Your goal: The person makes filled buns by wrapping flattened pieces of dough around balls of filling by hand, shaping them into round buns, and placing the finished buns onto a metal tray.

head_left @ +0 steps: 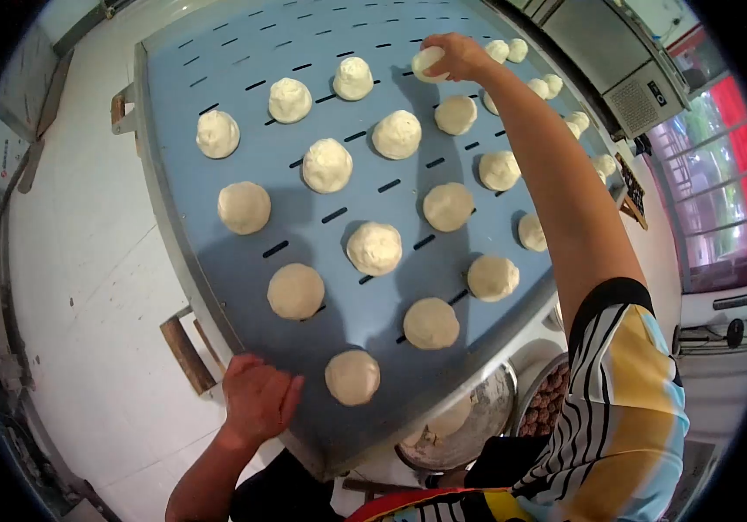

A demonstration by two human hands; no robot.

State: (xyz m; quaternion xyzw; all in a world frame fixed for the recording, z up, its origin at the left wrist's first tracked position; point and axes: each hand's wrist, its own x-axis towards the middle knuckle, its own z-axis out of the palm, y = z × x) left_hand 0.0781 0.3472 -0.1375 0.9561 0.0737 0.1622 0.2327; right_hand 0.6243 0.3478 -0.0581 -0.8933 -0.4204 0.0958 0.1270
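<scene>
At the far side of the blue slotted tray (443,270), my right hand (460,57) is closed on a pale round piece of dough (427,64), holding it by its right side. A flat-topped dough round (456,114) sits just below that hand. My left hand (260,398) is curled over the near left rim of the tray; whatever its fingers hold, if anything, is hidden. The nearest piece to it is a smooth dough round (352,378). Several more rounds stand spaced in rows, some with gathered tops, such as a pleated dough bun (374,248).
Smaller dough balls (538,87) line the tray's right edge, partly behind my right arm. Below the near edge are a metal pan (486,409) with dough and a bowl of dark brown balls (547,400). A wooden-gripped handle (188,354) juts from the tray's left side.
</scene>
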